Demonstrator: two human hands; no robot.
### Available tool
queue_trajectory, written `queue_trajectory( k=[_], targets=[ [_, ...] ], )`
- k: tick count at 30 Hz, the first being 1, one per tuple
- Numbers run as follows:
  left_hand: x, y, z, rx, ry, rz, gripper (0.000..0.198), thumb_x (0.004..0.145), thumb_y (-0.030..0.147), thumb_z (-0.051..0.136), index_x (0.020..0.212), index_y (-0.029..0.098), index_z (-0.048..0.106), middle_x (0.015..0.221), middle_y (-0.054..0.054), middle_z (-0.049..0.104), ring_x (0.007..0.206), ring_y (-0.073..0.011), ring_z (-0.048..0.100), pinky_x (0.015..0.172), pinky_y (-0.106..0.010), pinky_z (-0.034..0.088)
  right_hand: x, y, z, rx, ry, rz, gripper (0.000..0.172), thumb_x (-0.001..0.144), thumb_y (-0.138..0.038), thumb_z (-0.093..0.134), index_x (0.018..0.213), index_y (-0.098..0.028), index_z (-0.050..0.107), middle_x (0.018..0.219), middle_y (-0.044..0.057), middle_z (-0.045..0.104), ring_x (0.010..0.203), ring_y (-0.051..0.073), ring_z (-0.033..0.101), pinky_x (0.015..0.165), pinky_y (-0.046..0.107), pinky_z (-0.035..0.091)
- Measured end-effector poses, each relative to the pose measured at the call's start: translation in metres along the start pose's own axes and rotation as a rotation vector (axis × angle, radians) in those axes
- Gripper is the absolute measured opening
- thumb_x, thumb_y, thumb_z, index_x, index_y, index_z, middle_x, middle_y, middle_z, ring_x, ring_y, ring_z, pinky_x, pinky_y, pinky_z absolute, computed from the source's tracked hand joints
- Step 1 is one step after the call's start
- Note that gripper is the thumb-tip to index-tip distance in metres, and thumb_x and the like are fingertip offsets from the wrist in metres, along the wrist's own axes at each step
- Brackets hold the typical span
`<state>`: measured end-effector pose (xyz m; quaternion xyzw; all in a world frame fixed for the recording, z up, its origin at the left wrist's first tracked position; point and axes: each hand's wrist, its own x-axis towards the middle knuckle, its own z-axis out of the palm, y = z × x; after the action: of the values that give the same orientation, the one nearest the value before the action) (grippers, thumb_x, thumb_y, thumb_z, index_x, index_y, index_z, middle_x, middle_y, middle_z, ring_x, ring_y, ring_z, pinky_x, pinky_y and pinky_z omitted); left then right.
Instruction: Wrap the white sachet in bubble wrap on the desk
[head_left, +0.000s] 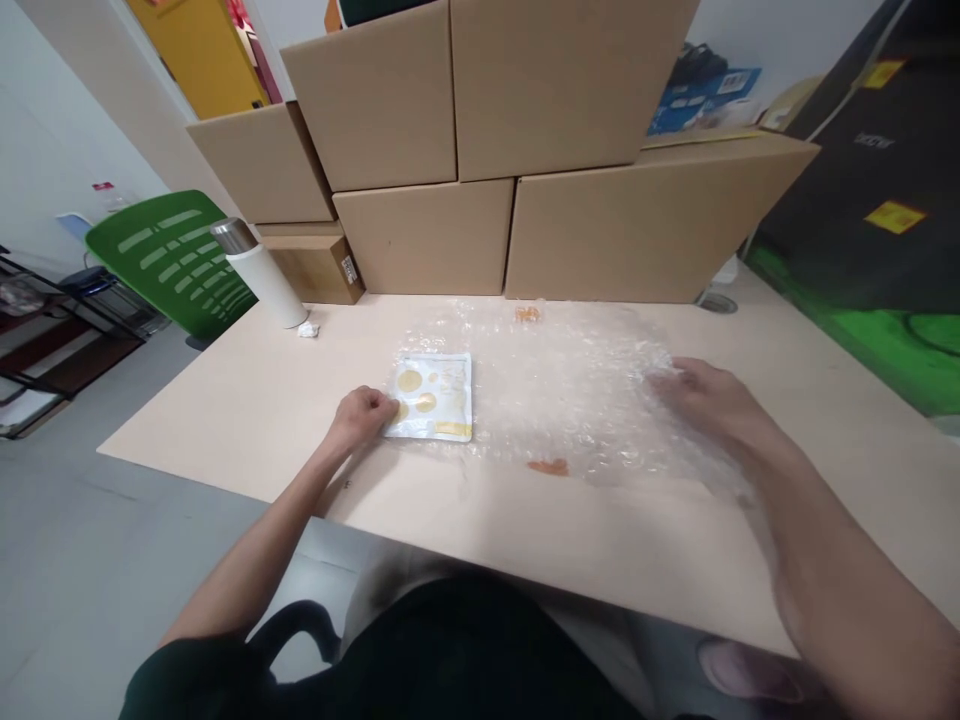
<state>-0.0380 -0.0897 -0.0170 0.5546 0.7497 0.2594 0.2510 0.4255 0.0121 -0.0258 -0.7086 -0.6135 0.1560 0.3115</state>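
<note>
A flat white packet point(453, 390) with yellow round spots lies on the left end of a sheet of clear bubble wrap point(555, 385). My left hand point(362, 415) is closed at the packet's left edge, its fingertips over that edge. Whether the wrap is pinched there too, I cannot tell. At the sheet's far right end, my right hand point(701, 395) grips the crumpled edge of the bubble wrap, slightly blurred. Between my hands the sheet is spread across the table, with orange-brown marks or tape at its front and back edges.
Cardboard boxes point(424, 240) are stacked along the back of the table point(247, 400). A white bottle with a metal cap point(266, 285) stands at the left rear, a crumpled white scrap point(308, 330) by its base. Beyond the left edge is a green chair point(169, 250).
</note>
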Motion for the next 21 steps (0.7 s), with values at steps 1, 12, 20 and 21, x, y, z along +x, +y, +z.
queue_trajectory(
  k=[1,12,20,21],
  targets=[
    [0.001,-0.001,0.0,0.007,-0.005,0.005,0.03,0.073,0.044,0.058,0.057,0.018,0.055,0.048,0.004,0.046,0.047,-0.0103,0.04,0.048,-0.024,0.028,-0.001,-0.008,-0.003,-0.044,0.021,-0.031,0.045,0.082,-0.033,0.07,0.119,-0.008,0.066,0.101,0.023,0.07,0.08,0.025,0.062,0.071,0.038,0.045],
    [-0.002,0.003,0.004,0.159,0.113,0.088,0.029,0.079,0.041,0.055,0.062,0.019,0.062,0.073,-0.006,0.06,0.097,-0.0269,0.055,0.076,-0.033,0.041,-0.093,-0.162,0.072,-0.028,-0.359,-1.064,0.043,0.101,-0.038,0.043,0.134,-0.017,0.06,0.139,0.016,0.059,0.128,0.031,0.05,0.104,0.051,0.04],
    [-0.007,-0.006,-0.001,-0.133,0.166,-0.015,0.054,0.076,0.047,0.069,0.117,0.014,0.061,0.081,-0.003,0.061,0.072,-0.0183,0.058,0.067,-0.03,0.044,-0.118,-0.192,0.126,-0.296,-0.464,-1.008,0.052,0.1,-0.052,0.043,0.138,-0.018,0.056,0.141,0.017,0.054,0.118,0.035,0.051,0.095,0.049,0.04],
    [-0.006,-0.005,-0.004,-0.284,0.139,-0.056,0.065,0.071,0.049,0.074,0.123,0.012,0.057,0.075,-0.001,0.059,0.063,-0.0154,0.054,0.061,-0.028,0.041,-0.119,-0.193,0.125,-0.298,-0.462,-0.995,0.053,0.1,-0.053,0.041,0.137,-0.018,0.056,0.141,0.017,0.054,0.117,0.035,0.05,0.095,0.049,0.04]
  ],
)
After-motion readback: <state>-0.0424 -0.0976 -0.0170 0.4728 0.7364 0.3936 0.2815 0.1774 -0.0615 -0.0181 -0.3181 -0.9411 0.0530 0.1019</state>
